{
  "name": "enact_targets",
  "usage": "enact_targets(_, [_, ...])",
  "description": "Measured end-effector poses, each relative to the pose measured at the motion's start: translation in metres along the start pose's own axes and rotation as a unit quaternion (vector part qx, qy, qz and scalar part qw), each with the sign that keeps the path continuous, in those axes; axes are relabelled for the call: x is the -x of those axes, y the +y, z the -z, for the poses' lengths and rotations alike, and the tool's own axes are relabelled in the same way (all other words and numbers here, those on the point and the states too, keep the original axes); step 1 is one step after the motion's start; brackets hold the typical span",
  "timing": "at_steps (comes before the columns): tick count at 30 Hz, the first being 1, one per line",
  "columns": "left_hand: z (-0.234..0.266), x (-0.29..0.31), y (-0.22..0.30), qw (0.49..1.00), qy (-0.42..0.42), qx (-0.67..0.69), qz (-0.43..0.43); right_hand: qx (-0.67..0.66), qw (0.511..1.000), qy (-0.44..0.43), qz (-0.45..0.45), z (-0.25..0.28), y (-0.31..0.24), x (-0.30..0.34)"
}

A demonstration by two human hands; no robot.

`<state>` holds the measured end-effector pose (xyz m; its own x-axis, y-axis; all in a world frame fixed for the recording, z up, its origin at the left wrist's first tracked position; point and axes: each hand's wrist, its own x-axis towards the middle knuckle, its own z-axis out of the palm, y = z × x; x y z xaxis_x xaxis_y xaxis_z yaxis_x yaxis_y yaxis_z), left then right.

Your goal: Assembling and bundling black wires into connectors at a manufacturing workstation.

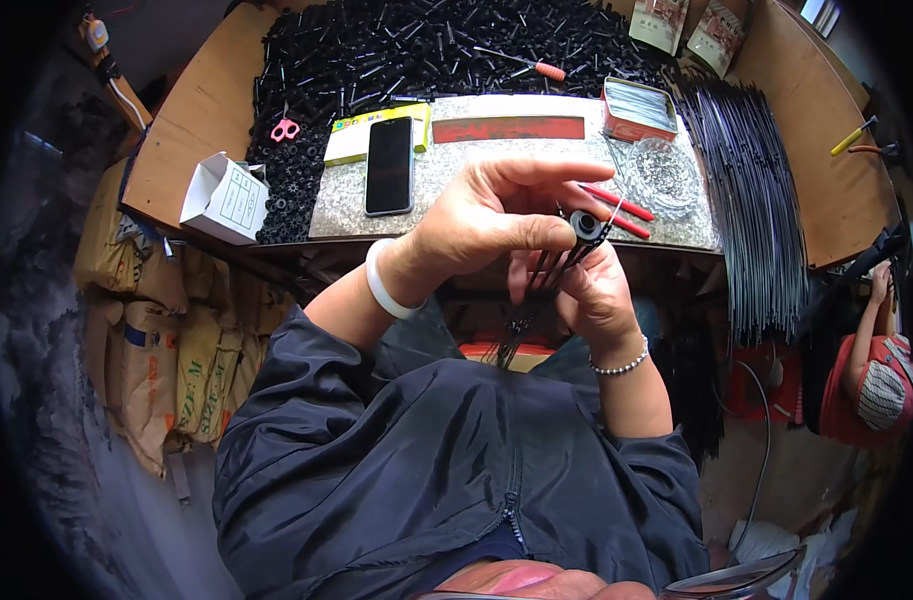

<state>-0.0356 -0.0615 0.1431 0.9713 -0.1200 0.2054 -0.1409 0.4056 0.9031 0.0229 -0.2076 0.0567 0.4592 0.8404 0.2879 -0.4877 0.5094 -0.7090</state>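
In front of my chest I hold a black ring-shaped hub (585, 224) with several thin black ribs (541, 280) hanging below it, like part of an umbrella frame. My left hand (466, 215), with a white bangle at its wrist, grips the hub from the left; its thumb presses the side and the index finger stretches over the top. A thin pale wire (614, 212) runs between that index fingertip and the hub. My right hand (598, 290), wearing a beaded bracelet, is closed around the ribs just under the hub. Part of its fingers is hidden.
Behind my hands, the worktop (351, 225) carries a phone (389, 165), red-handled pliers (631, 212), a glass dish (664, 180) and a tin of wires (639, 105). Black parts (376, 60) heap beyond. Long rods (751, 200) overhang at right; another person's arm (866, 335) is beyond.
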Motion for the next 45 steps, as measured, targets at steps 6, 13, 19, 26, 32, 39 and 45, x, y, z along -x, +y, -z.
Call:
enact_targets(6, [0.015,-0.006,-0.013,0.999,-0.011,0.003,-0.050,-0.019,1.000,-0.005,-0.001,-0.004,-0.001,0.000])
enact_targets(13, [-0.005,0.004,0.020,0.934,0.036,-0.347,-0.074,0.091,0.973,0.135,0.164,-0.021,0.004,0.000])
enact_targets(19, [0.000,0.001,0.012,0.934,0.007,-0.340,-0.106,0.135,0.967,0.152,0.154,-0.034,0.005,0.001])
enact_targets(26, [-0.005,0.008,0.002,0.934,0.026,-0.327,-0.142,0.120,0.960,0.124,0.219,-0.024,0.013,0.004])
enact_targets(32, [-0.014,0.012,0.007,0.899,0.117,-0.405,-0.122,0.148,0.944,0.158,0.247,-0.027,0.017,0.001])
enact_targets(39, [-0.011,0.018,0.010,0.921,0.080,-0.366,-0.106,0.112,0.960,0.168,0.195,-0.039,0.010,-0.003])
enact_targets(45, [-0.015,0.020,0.015,0.936,0.061,-0.342,-0.059,0.192,0.981,-0.016,-0.033,-0.015,0.000,0.001])
